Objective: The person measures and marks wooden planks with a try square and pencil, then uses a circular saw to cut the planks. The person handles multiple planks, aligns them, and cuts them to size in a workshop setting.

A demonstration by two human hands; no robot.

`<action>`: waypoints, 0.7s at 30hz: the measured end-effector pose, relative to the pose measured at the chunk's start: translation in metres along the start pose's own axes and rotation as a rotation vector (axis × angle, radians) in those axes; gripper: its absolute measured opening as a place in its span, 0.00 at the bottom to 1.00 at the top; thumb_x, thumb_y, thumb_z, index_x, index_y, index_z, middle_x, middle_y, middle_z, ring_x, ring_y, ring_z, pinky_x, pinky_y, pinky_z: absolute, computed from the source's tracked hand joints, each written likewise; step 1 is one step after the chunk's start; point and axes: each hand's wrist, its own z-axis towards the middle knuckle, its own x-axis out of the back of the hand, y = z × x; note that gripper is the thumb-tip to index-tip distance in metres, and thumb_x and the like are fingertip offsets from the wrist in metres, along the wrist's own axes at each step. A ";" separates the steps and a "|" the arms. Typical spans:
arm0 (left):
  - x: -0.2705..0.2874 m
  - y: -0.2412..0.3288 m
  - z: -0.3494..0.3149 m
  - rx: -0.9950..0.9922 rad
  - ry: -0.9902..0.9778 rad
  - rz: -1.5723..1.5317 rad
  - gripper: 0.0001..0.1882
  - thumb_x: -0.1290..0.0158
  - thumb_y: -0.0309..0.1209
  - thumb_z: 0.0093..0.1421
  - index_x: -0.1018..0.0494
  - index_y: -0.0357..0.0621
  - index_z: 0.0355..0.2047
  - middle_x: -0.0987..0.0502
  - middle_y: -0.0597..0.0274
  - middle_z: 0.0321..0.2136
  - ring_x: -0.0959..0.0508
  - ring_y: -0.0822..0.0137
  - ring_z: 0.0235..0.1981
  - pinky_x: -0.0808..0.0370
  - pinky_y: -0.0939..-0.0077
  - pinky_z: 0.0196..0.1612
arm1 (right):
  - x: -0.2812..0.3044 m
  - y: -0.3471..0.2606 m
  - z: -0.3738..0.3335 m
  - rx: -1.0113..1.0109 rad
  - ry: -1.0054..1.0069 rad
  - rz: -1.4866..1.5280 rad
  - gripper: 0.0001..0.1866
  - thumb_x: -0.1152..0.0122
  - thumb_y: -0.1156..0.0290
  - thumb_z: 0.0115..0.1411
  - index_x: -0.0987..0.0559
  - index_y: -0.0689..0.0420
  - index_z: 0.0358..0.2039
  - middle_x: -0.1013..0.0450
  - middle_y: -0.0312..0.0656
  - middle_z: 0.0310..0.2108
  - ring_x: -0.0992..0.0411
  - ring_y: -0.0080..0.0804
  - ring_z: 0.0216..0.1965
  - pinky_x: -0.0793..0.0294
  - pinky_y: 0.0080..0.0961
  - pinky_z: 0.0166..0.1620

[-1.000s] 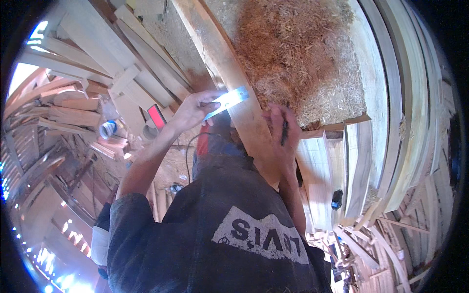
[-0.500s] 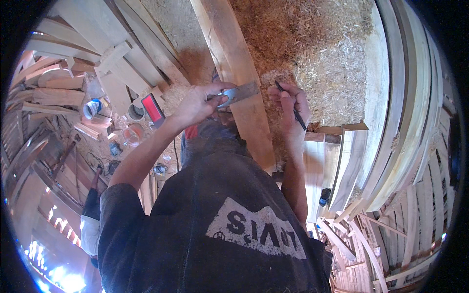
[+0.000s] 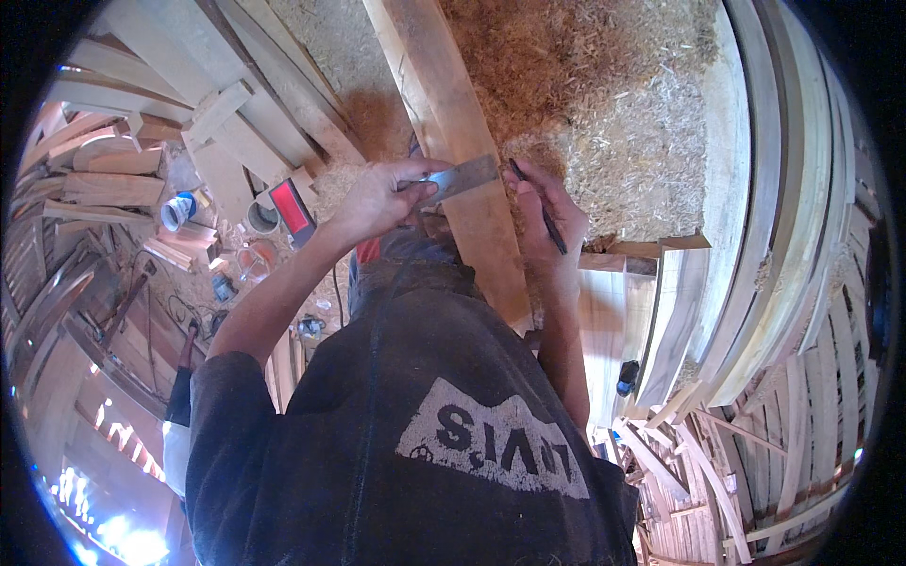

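A long wooden board (image 3: 451,104) runs away from my body. My left hand (image 3: 392,196) pinches one end of a flat metal ruler-like blade (image 3: 469,175), which lies across the board's face. Between the fingers of my right hand (image 3: 552,212) is a slim dark pencil (image 3: 538,203), slanted with its upper end close to the board's right edge. The blade's free end reaches nearly to that edge, just left of the pencil.
Wood shavings (image 3: 604,123) cover the ground ahead. Curved planks (image 3: 769,208) rise on the right, with cut timber (image 3: 604,302) nearby. Left lie stacked boards (image 3: 236,123), a red-and-black object (image 3: 293,212), and a white-and-blue container (image 3: 176,212). Another person's arm (image 3: 184,363) shows at lower left.
My right hand with the pencil has moved left, closer to the board and the blade. My left hand and the blade have barely shifted.
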 end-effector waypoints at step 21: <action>0.000 0.001 0.001 0.041 -0.012 -0.008 0.17 0.45 0.30 0.71 0.21 0.51 0.59 0.16 0.60 0.40 0.16 0.70 0.35 0.15 0.70 0.35 | -0.003 -0.009 0.008 0.105 -0.056 -0.237 0.11 0.36 0.75 0.66 0.15 0.61 0.47 0.16 0.48 0.44 0.17 0.33 0.46 0.20 0.28 0.49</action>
